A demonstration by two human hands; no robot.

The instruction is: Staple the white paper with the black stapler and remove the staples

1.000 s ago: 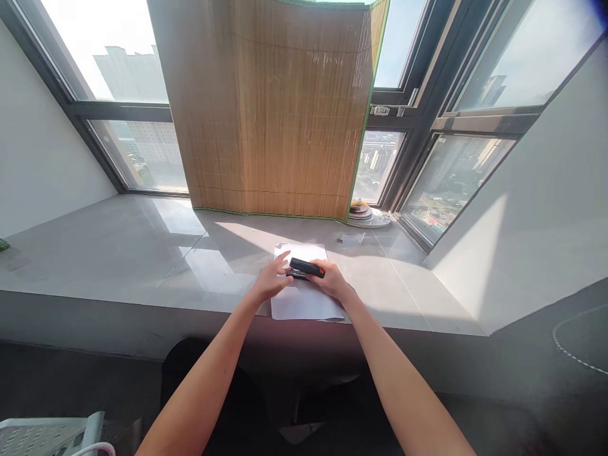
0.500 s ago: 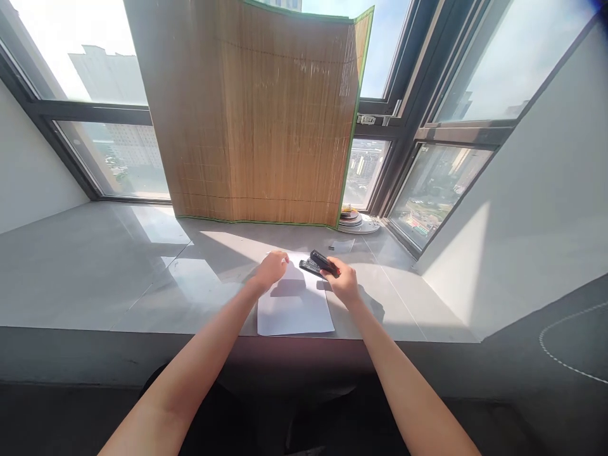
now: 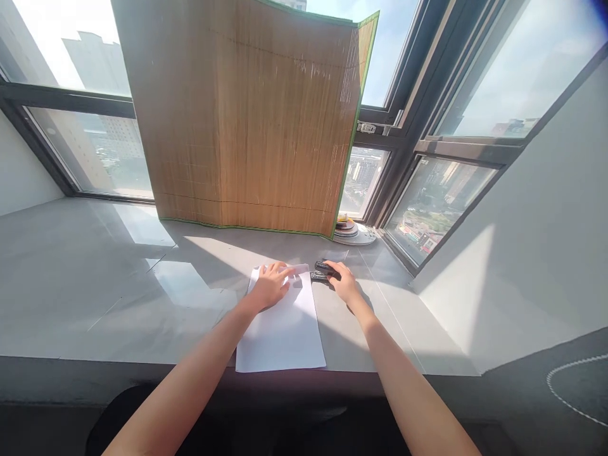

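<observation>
Being steadied by the left hand [image 3: 272,286], fingers apart, the paper [image 3: 281,342] is lying flat, any stapling indiscernible, while the stapler [image 3: 323,267] is being clasped rightward by the right hand [image 3: 345,285].

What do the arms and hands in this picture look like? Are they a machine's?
No, they are a person's. The bare, five-fingered left hand and the bare right hand wear no gloves. The smooth, tapering left forearm and the matching right forearm show no sleeves, watches, bracelets, cables or markings. Small rings or nail details are too fine to make out.
</observation>
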